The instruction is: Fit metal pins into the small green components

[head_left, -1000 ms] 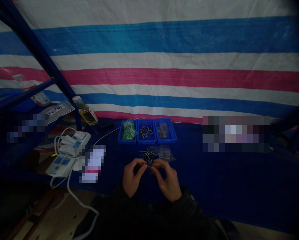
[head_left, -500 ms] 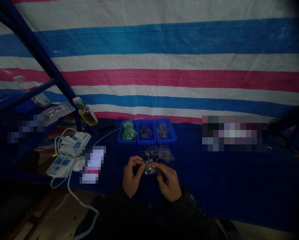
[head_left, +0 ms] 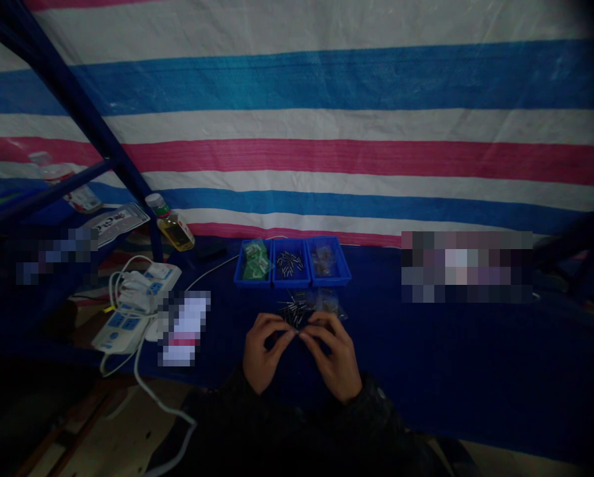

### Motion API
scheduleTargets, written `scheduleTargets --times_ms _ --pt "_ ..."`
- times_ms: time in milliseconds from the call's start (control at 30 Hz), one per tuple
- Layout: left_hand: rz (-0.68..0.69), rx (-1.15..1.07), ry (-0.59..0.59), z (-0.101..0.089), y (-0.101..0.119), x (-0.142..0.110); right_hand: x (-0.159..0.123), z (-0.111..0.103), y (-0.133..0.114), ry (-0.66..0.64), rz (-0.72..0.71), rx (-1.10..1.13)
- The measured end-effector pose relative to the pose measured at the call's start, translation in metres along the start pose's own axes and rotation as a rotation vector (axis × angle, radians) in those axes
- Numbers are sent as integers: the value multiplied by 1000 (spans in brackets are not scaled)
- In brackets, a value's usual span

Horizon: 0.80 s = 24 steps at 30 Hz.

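Note:
My left hand (head_left: 267, 351) and my right hand (head_left: 332, 354) meet over the near part of the blue table, thumbs and fingers pinched together. Between the fingertips shows a little of a small clear plastic bag (head_left: 297, 330); most of it is dark or hidden. Just beyond the fingers lies a loose pile of thin dark metal pins (head_left: 293, 307). Beside that pile, to the right, rests another clear bag (head_left: 331, 303) with small brownish parts in it.
Three blue bins stand in a row: one with green packets (head_left: 255, 260), one with metal pins (head_left: 289, 263), one with clear bags (head_left: 322, 260). Leftward are a power strip (head_left: 122, 322) with cables and a drink bottle (head_left: 175, 227). A striped sheet (head_left: 326, 156) hangs behind.
The bag with shiny parts, plainly visible between my hands before, now barely shows. My fingertips have come closer together, pinching at one spot.

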State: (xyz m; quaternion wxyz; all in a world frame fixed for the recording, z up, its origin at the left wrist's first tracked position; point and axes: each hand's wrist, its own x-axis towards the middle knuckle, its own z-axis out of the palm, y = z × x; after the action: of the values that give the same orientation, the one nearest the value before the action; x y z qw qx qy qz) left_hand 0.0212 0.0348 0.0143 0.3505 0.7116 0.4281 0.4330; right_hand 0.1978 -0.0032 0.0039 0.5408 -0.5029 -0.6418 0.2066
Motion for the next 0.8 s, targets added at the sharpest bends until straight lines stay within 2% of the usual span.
scheduleTargets --times_ms 167,300,367,500,800 --pt "-29 -50 -56 2 -3 -3 -5 5 4 -55 91 61" --pt "-95 -105 -11 5 -4 -5 -8 9 6 47 161 94" --pt "-95 -109 -10 5 -4 -5 -8 7 5 48 136 72" --pt "-59 -98 -83 2 -5 -3 -5 0 0 -35 79 34" --pt "-28 -70 -33 0 -5 -1 0 1 -3 -6 59 9"
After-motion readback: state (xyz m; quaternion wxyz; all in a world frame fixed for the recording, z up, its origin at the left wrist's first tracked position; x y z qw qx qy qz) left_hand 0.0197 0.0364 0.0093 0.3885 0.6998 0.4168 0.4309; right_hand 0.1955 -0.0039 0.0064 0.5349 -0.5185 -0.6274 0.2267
